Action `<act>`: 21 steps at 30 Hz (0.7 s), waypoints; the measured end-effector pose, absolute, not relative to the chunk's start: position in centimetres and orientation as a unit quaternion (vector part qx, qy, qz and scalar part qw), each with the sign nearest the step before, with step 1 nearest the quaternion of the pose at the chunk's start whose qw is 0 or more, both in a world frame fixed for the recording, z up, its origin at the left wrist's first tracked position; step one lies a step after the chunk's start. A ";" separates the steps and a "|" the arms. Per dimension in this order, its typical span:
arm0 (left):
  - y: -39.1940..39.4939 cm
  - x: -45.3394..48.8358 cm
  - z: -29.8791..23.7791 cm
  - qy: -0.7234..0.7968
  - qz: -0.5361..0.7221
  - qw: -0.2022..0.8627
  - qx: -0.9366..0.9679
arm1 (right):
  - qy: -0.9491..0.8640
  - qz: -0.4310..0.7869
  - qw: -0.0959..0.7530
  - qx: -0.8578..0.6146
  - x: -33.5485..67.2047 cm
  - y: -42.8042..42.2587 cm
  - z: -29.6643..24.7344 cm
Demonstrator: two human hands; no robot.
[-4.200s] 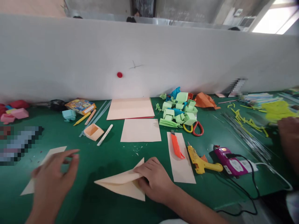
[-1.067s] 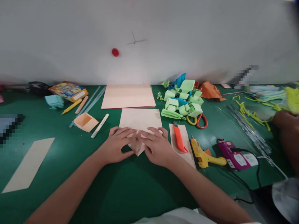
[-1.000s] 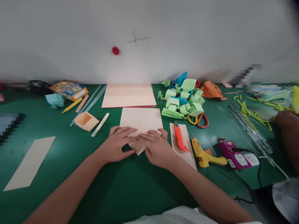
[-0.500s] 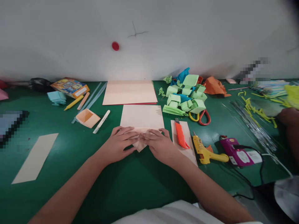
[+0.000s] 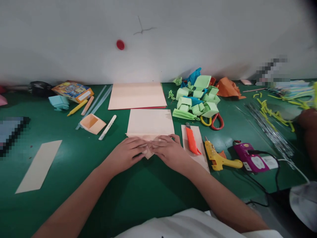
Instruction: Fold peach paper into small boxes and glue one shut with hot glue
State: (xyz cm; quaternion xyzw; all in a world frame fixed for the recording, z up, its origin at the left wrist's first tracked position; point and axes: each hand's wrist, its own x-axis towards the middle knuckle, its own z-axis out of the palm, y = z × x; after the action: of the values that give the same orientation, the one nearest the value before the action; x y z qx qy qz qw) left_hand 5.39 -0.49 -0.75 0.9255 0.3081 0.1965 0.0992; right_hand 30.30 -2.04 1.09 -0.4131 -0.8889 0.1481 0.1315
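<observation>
My left hand [image 5: 127, 153] and my right hand [image 5: 170, 152] lie side by side on a folded peach paper [image 5: 148, 153] on the green table [image 5: 138, 188]. Their fingers are flat and the fingertips meet over the fold. Only the paper's pointed lower tip and its top edge show past the hands. Just behind it lies a flat peach square sheet [image 5: 150, 119]. A larger peach sheet [image 5: 137, 96] lies farther back.
Right of my hand an orange utility knife [image 5: 192, 142] rests on a paper strip [image 5: 198, 133], then a yellow glue gun [image 5: 218, 160] and a purple corded device [image 5: 250, 161]. Green folded papers [image 5: 198, 102] and scissors [image 5: 215, 120] sit behind. Another person's hand [image 5: 308, 132] is far right.
Since four seconds ago the triangular paper moved to the table's middle and both hands came onto it. Over the last second the hands barely shifted; the view drifted slightly.
</observation>
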 end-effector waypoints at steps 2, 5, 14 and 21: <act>-0.4 5.4 -0.7 0.300 0.203 0.100 0.927 | -0.888 0.152 0.132 -0.414 30.3 -2.0 1.0; -0.4 5.4 -0.6 0.293 0.210 0.096 0.928 | -0.888 0.155 0.135 -0.412 30.3 -2.0 0.9; -0.4 5.2 -0.7 0.290 0.206 0.092 0.930 | -0.885 0.158 0.130 -0.417 30.4 -2.0 1.1; -0.4 5.1 -0.8 0.289 0.215 0.082 0.929 | -0.885 0.162 0.133 -0.415 30.4 -1.9 1.2</act>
State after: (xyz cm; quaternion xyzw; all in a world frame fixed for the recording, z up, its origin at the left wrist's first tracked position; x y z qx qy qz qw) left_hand 5.13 -0.44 -0.82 0.9292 0.2891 0.2150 0.0822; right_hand 30.43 -1.91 1.17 -0.4148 -0.8853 0.1624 0.1334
